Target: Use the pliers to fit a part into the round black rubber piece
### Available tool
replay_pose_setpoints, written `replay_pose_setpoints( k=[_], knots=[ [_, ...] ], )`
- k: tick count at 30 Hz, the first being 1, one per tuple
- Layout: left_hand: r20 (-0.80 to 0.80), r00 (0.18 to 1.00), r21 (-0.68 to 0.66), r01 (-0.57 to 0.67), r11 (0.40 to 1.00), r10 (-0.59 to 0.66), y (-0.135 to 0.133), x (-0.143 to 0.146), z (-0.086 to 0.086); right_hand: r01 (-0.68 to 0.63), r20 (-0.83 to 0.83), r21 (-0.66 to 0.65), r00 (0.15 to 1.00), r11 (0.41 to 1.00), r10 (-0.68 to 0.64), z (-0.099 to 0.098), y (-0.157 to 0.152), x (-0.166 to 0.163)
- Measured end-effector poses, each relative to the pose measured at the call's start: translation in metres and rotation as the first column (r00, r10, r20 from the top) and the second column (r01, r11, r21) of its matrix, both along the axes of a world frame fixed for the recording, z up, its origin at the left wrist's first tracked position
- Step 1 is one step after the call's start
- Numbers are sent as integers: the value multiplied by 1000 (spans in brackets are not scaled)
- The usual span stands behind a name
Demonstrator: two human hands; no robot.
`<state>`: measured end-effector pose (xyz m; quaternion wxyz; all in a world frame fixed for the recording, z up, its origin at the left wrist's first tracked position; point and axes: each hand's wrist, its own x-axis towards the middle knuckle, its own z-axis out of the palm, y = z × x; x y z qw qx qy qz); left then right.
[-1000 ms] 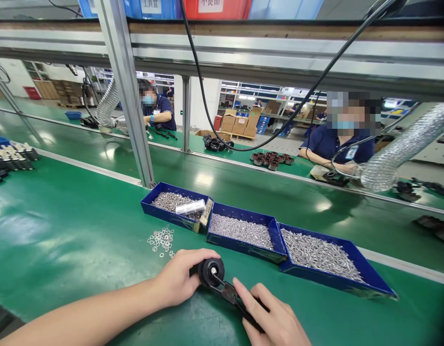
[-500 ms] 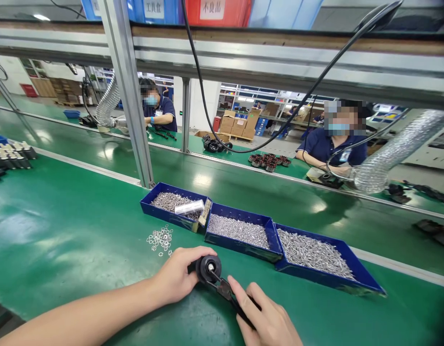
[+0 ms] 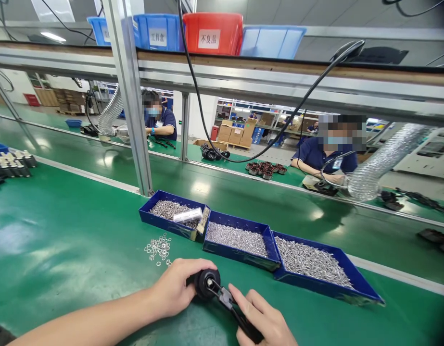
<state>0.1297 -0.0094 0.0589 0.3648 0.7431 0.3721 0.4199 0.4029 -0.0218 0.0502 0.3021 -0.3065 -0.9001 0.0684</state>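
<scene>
My left hand (image 3: 176,287) wraps around a round black part (image 3: 206,281) resting on the green bench (image 3: 63,240). My right hand (image 3: 267,322) grips black pliers (image 3: 232,307) by the handles, and the jaws sit at the centre of the round part. A small heap of loose metal washers (image 3: 158,248) lies just left of my left hand.
Three blue trays lie in a row beyond my hands: screws and a clear tube (image 3: 171,217), small silver parts (image 3: 239,240), longer screws (image 3: 315,266). A metal post (image 3: 130,96) rises behind. Two people (image 3: 324,154) work across the conveyor. Bins (image 3: 212,33) sit on the shelf.
The view has tilted up, showing the bins on the top shelf. My hands, the round part and the pliers keep the same hold and sit lower in frame.
</scene>
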Motion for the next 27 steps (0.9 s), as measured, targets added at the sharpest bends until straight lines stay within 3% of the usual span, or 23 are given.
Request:
replay_pose_setpoints(
  k=[10,18,27],
  knots=[
    [-8,1000,1,-9,1000,9,-1,1,0,32,58,-22,998,999,-31,-4,-5,2],
    [29,998,-39,-54,998,55,0,3,7,10,-108,-89,994,996,-20,-1,-4,4],
    [11,996,24,-91,996,90,4,5,2,-4,-98,-123,995,992,-8,-9,-3,11]
  ],
)
